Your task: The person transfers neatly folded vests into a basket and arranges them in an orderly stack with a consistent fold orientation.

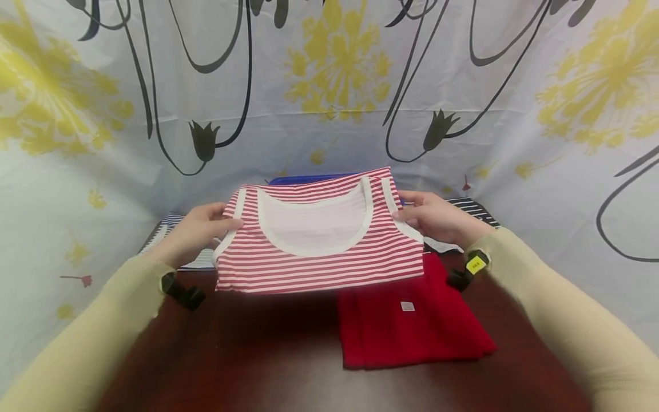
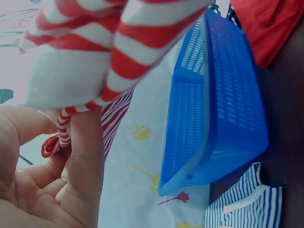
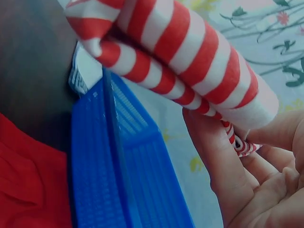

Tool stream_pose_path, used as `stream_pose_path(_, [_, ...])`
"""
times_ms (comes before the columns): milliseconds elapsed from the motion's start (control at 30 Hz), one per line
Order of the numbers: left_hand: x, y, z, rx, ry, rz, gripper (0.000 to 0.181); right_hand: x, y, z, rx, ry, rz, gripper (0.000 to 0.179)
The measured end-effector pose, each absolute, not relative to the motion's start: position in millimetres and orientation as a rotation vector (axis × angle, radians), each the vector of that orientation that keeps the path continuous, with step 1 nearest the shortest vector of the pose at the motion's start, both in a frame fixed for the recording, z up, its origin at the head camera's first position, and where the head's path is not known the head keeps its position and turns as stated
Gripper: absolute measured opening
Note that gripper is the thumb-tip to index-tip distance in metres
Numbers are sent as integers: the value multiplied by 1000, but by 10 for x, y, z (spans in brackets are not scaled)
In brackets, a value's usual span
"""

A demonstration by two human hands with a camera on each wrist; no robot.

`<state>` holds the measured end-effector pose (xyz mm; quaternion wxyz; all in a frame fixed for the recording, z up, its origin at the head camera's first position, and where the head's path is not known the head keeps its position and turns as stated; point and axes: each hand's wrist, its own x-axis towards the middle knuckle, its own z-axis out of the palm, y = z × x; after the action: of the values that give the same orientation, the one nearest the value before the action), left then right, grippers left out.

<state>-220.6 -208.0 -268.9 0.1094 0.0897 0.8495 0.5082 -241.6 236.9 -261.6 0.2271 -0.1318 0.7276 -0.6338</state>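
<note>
A red-and-white striped tank top [image 1: 319, 269] with white trim hangs folded in the air between both hands, its scooped neckline facing me. At its left side the left hand [image 1: 199, 232] pinches the fabric between thumb and fingers. The right hand [image 1: 437, 217] grips the opposite side the same way. Both wrist views show striped cloth [image 2: 142, 42] bunched in layers between thumb and fingers [image 3: 218, 166]. Behind the tank top stands a blue plastic basket [image 2: 237, 104], mostly hidden in the head view.
Folded red cloth [image 1: 412, 326] with a small white label lies on the dark brown table [image 1: 268, 355], right of centre. Blue-and-white striped clothing [image 2: 247, 199] lies left of the basket, and black-and-white striped clothing [image 1: 473, 210] at the right. A patterned curtain [image 1: 319, 137] hangs behind.
</note>
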Motion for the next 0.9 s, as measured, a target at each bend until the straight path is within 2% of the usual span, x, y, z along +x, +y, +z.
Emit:
stream_pose_path(233, [-2430,-2030,-2627,285,2530,1462,69,-2628,2395,-2535,-383,2026,-1717,58])
stream_pose_path(900, [-2966,-1836,-2485,273,2530,1465,65,-3067,2505,-2380,-305,2057,-1738,58])
